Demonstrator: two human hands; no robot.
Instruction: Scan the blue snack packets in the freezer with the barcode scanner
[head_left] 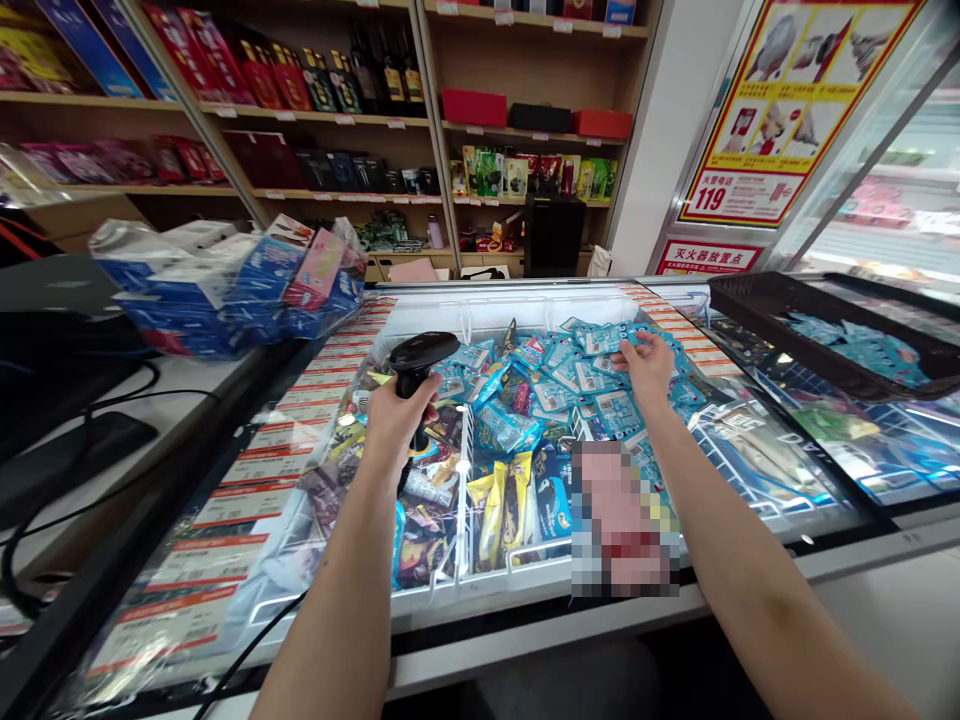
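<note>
My left hand [403, 412] is wrapped round the handle of a black barcode scanner [424, 350], its head pointing right over the freezer. At the right, my right hand [646, 362] pinches the edge of a light-blue packet [604, 339] with a white barcode label. Many similar blue packets [555, 394] lie spread and overlapping around it on the glass lid of the chest freezer [480, 306]. Beneath the glass, wrapped ice creams [517, 500] fill white wire baskets. A pixelated pink thing [619, 500] near the front edge cannot be made out.
Blue boxes in plastic wrap [225, 285] stand on the left counter. A dark basket [832, 330] with blue packets sits at the right. Orange-and-white price labels [259, 470] line the freezer's left side. A scanner cable [255, 640] crosses the front left; stocked shelves [330, 115] stand behind.
</note>
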